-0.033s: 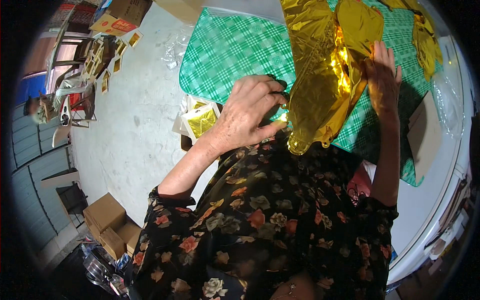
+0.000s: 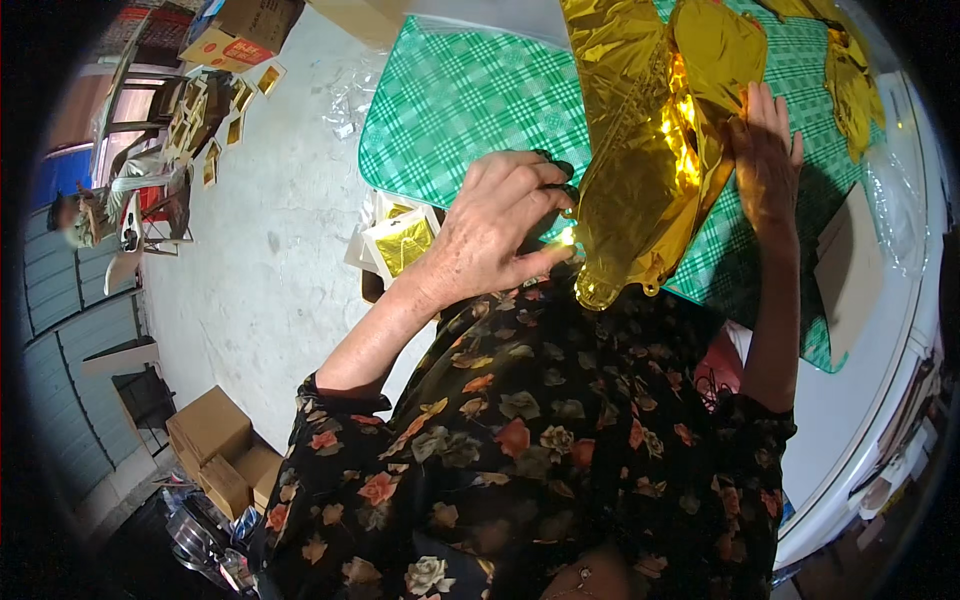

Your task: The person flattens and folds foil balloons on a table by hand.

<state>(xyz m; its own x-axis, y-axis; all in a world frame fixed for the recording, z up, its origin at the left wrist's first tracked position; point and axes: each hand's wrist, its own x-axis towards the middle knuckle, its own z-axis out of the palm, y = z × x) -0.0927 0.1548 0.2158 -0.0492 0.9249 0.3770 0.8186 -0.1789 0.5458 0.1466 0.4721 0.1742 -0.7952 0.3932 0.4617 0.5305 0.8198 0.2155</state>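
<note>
Head view: a person in a dark floral blouse (image 2: pixel 540 440) is leaning over a table, which is lying under a green-and-white checked cloth (image 2: pixel 470 100). Across that cloth a crinkled gold foil balloon (image 2: pixel 640 150) is stretching from the far edge down to the near edge, its narrow tail hanging just over the blouse. The left hand (image 2: pixel 500 235) is curling its fingers and thumb closed around the balloon's lower left edge, the forearm bending in from the lower left. The right hand (image 2: pixel 765 165) is lying open and flat, fingers spread, pressing on the balloon's right side, with the arm reaching straight up from the body. Just beside the left hand, small packets of gold foil (image 2: pixel 400 245) are sitting below the table edge. Cardboard boxes (image 2: pixel 215 445) are standing on the grey floor, well apart.
</note>
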